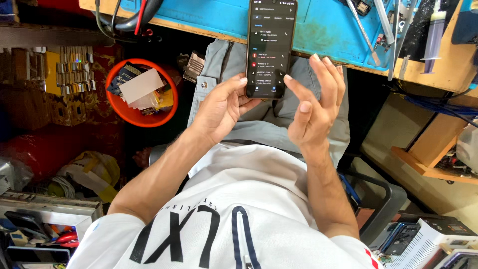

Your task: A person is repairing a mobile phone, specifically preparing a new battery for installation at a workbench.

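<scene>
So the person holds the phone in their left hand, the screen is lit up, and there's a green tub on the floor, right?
Not quite: the tub is orange, not green, as the head view shows. The rest holds: the left hand holds the phone, and its screen is lit.

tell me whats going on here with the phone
A seated person looks down at a black smartphone held upright in the left hand, its lit screen showing a dark list. The right hand hovers open beside the phone's lower edge, fingers spread and holding nothing. In front is a blue work mat with tools on a wooden bench. An orange bowl of cards and odd bits sits on the floor to the left.
</scene>
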